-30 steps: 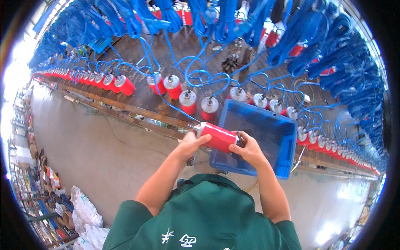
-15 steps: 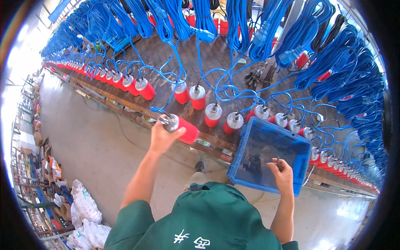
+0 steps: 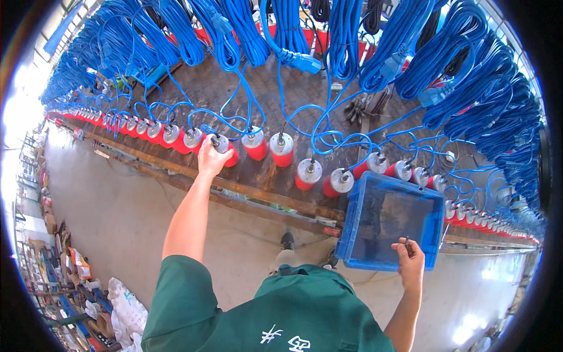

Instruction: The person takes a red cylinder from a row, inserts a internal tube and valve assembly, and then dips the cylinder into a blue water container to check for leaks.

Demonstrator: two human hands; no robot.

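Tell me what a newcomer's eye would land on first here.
Most striking are the bundled blue cables, hanging in a thick arc across the top. Below them, red cylinders with silver tops line the front of the dark bench, and the left hand grips one left of centre. At right, the right hand pinches a small dark piece above a blue bin.

A silver-topped red cylinder (image 3: 232,158), top facing up, sits within the left grip (image 3: 212,157); a small dark part (image 3: 407,240) juts from the right grip (image 3: 409,258).
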